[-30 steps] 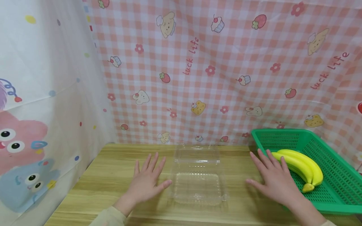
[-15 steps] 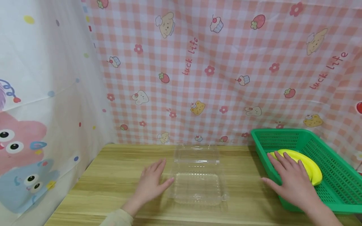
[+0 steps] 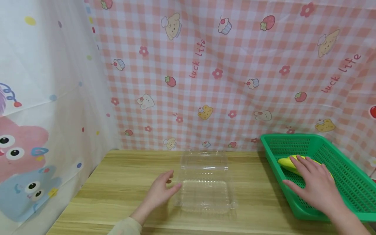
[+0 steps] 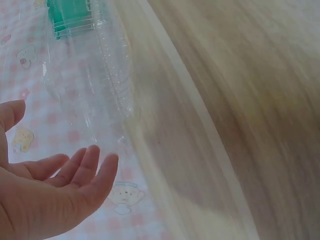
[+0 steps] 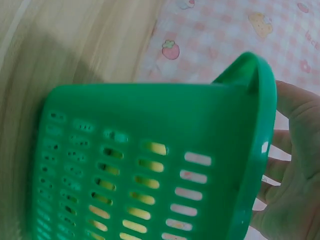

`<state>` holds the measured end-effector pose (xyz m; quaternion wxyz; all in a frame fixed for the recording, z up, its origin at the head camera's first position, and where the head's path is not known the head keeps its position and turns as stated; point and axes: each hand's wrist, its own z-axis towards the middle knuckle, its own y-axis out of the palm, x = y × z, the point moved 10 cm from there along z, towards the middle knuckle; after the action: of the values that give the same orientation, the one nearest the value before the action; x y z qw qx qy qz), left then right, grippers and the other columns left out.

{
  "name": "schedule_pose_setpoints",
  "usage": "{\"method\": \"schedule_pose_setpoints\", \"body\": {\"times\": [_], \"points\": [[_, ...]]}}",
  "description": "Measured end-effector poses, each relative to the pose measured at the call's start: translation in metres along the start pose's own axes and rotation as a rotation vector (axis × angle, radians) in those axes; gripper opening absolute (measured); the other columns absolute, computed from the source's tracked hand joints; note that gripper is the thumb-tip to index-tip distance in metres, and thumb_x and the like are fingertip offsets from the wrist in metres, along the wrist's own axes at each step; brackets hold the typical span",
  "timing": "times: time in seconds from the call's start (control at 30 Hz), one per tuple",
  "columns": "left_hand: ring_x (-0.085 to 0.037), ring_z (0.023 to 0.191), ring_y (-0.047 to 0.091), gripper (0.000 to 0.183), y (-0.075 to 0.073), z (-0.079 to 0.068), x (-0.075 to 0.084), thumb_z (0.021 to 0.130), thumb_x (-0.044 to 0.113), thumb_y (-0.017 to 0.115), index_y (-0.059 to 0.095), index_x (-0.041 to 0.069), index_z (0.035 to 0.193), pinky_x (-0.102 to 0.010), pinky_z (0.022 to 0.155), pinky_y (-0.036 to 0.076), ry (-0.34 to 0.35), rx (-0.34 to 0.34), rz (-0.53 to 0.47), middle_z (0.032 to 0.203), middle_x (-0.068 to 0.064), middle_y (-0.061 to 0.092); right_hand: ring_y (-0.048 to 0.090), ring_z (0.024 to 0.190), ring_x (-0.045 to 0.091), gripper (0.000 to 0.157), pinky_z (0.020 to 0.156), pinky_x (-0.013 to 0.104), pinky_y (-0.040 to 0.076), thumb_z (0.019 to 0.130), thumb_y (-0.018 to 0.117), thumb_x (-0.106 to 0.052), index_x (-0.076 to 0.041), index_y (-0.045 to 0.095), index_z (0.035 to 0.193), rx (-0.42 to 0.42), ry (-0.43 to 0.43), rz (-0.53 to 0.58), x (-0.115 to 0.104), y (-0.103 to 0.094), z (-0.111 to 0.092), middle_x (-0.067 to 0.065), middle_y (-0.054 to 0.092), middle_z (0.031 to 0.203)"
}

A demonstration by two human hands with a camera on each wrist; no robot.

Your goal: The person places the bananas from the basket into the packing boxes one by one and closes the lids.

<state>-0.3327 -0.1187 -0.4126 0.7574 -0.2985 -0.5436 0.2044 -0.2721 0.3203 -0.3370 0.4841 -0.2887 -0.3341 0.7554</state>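
Note:
A clear plastic clamshell box point(image 3: 204, 195) stands opened on the table, its lid laid back toward the cloth. Just left of it hovers my left hand point(image 3: 158, 190), holding nothing, with its fingers loosely bent. In the left wrist view this hand point(image 4: 55, 197) appears apart from the box point(image 4: 82, 85). Over the green basket point(image 3: 271, 168), my right hand point(image 3: 318, 189) reaches above a bunch of yellow bananas point(image 3: 288, 163) and covers much of it. In the right wrist view, the basket's rim hides part of the right hand point(image 5: 295, 185); whether the fingertips touch the bananas cannot be seen.
The wooden table point(image 3: 123, 176) lies under the box and basket. A pink checked cloth point(image 3: 188, 81) hangs behind it, and a white patterned sheet point(image 3: 67, 98) hangs at the left. The basket has raised, slotted walls.
My right hand has moved right, from the basket's left side to over the bananas. The left hand has shifted slightly right, and its fingers have gone from spread to loosely bent.

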Motion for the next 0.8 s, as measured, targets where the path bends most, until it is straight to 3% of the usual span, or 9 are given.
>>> {"method": "schedule_pose_setpoints", "body": {"times": [0.27,0.57,0.8], "points": [[-0.033,0.101,0.062,0.067,0.008,0.004,-0.016,0.088,0.022,0.076,0.046,-0.014,0.137,-0.038,0.076,0.060,-0.153,-0.032,-0.313,0.120,-0.027,0.059,0.039,0.121,0.056,0.083,0.107,0.073,0.020,0.079,0.082,-0.036,-0.001,0.045,0.144,-0.030,0.002,-0.023,0.015,-0.004,0.006,0.033,0.049,0.133],[-0.025,0.092,0.063,0.065,0.018,0.009,-0.031,0.089,0.010,0.072,0.039,-0.016,0.140,-0.044,0.077,0.061,-0.247,-0.069,-0.524,0.112,-0.020,0.059,0.039,0.119,0.057,0.081,0.104,0.071,0.026,0.080,0.082,-0.037,0.000,0.046,0.143,-0.053,-0.012,-0.038,0.029,-0.005,0.015,0.034,0.049,0.132],[-0.020,0.085,0.058,0.055,0.024,0.011,-0.043,0.091,-0.001,0.066,0.041,-0.017,0.137,-0.043,0.074,0.061,-0.324,-0.059,-0.656,0.105,-0.016,0.056,0.039,0.118,0.057,0.083,0.096,0.073,0.030,0.081,0.080,-0.038,0.000,0.043,0.145,-0.131,0.009,-0.045,0.042,-0.001,0.023,0.034,0.048,0.133]]}}
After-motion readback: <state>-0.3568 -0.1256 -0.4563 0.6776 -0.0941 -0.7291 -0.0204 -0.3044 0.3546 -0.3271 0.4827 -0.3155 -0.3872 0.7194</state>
